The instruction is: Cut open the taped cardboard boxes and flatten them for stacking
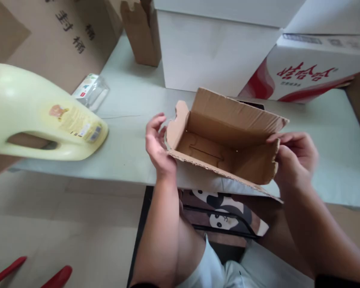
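An open-topped brown cardboard box [211,148] is tilted toward me at the front of the table, its bottom bare inside. At its left end is my left hand [159,144], fingers bent behind the upright end flap [177,124] and palm against the corner. My right hand [295,156] pinches the right end flap between thumb and fingers. One long flap stands up at the back, and the other slopes down toward my lap.
A large pale yellow jug [27,100] lies at left, near a clear plastic package [93,92]. White cartons [204,52], a red-and-white carton [315,72] and a narrow brown box [141,36] stand behind. A panda-patterned seat [228,212] shows below the table edge.
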The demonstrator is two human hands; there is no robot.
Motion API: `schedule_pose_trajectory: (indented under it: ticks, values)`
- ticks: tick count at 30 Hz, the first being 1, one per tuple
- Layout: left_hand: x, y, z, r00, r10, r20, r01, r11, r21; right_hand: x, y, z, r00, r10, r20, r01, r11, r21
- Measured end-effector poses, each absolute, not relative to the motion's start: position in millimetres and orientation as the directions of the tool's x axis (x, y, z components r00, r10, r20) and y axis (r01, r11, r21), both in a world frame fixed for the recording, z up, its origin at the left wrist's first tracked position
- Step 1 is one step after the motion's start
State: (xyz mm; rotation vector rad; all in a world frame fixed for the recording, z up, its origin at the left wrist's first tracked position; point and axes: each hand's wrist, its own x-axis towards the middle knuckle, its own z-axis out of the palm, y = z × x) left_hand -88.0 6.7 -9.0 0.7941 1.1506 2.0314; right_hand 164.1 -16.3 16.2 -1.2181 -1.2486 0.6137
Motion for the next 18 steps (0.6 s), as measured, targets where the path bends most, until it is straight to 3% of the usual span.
schedule_pose_trajectory:
  ticks: [3,7,12,18]
  values:
    - [-61.5,3.1,-13.7,-0.418,0.845,0.333,-0.209,-0.446,0.87,193.5,-21.0,10.2,0.275,0.882,0.381,0.306,0.296,-0.905]
    - [-42.6,1.3,-21.2,-0.293,0.838,0.461,-0.034,-0.491,0.871,214.9,-15.1,0.6,0.135,0.87,0.474,0.431,0.379,-0.819]
    - [-36.8,4.8,-22.6,-0.366,0.832,0.416,0.121,-0.4,0.908,227.2,-13.5,-18.8,0.109,0.82,0.561,0.466,0.457,-0.758]
    - [-19.0,4.6,-20.7,-0.4,0.818,0.414,0.213,-0.356,0.91,236.0,-21.6,-33.1,0.041,0.884,0.465,0.328,0.428,-0.842]
